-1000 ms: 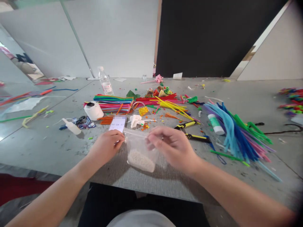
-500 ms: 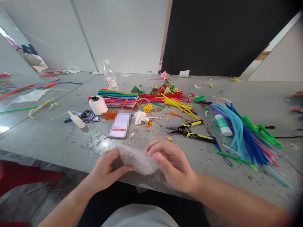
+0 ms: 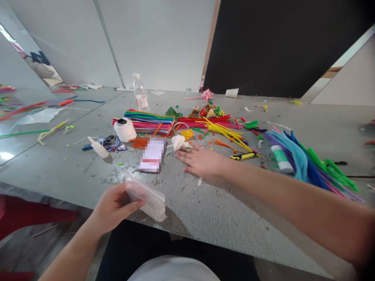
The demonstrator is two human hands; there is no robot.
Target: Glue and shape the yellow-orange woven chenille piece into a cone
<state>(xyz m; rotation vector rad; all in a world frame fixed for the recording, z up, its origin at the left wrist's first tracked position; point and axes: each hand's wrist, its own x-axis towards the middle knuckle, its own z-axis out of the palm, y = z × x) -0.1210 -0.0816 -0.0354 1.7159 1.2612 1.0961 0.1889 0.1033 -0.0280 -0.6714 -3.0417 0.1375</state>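
Note:
My left hand [image 3: 113,207] pinches a clear plastic zip bag [image 3: 150,201] by its left end, just above the table's front edge. Something pale lies inside the bag, too cloudy to make out. My right hand [image 3: 202,160] reaches forward over the table, fingers stretched out flat and holding nothing visible. Its fingertips are beside a crumpled white tissue [image 3: 178,142]. The orange scraps around there are hidden under the hand. Mostly behind the right forearm are the pliers, with one yellow and black handle [image 3: 243,156] showing.
A phone [image 3: 152,155] lies left of the tissue, near a white thread spool [image 3: 125,130] and a squeeze bottle [image 3: 99,148]. Pipe-cleaner bundles [image 3: 152,121] and a water bottle [image 3: 141,95] are behind. On the right are blue pipe cleaners [image 3: 301,156] and a white-green tube [image 3: 281,159].
My right hand has left the bag and stretched forward to the tissue, its fingers flattening out. My left hand has moved slightly left with the bag. The view has shifted a little.

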